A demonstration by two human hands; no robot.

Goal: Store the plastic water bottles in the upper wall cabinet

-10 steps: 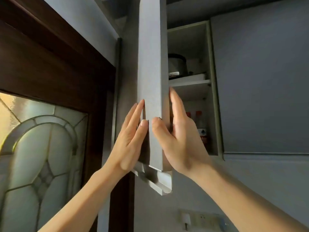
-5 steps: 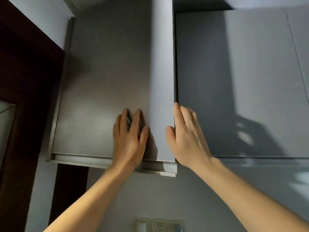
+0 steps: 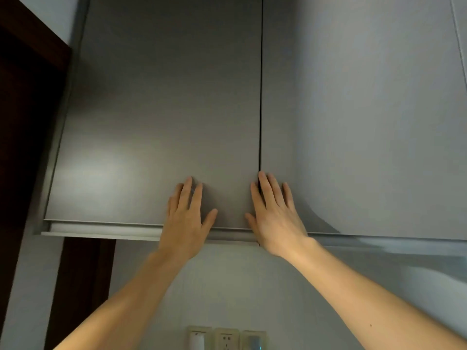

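"Where were your hands?"

"My left hand (image 3: 185, 218) lay flat on the left cabinet door (image 3: 156, 117), near its lower right corner. My right hand (image 3: 274, 215) lay just beside it, across the seam (image 3: 260, 97) between that door and the right cabinet door (image 3: 366, 122)."

"What was under the doors?"

"A handle rail (image 3: 101, 229) ran along the bottom edge of the left door, my left palm over its right end. Below that, on the wall (image 3: 227, 286), the sockets (image 3: 226, 338) sat between my forearms. The door frame (image 3: 22, 122) stood left of the cabinet."
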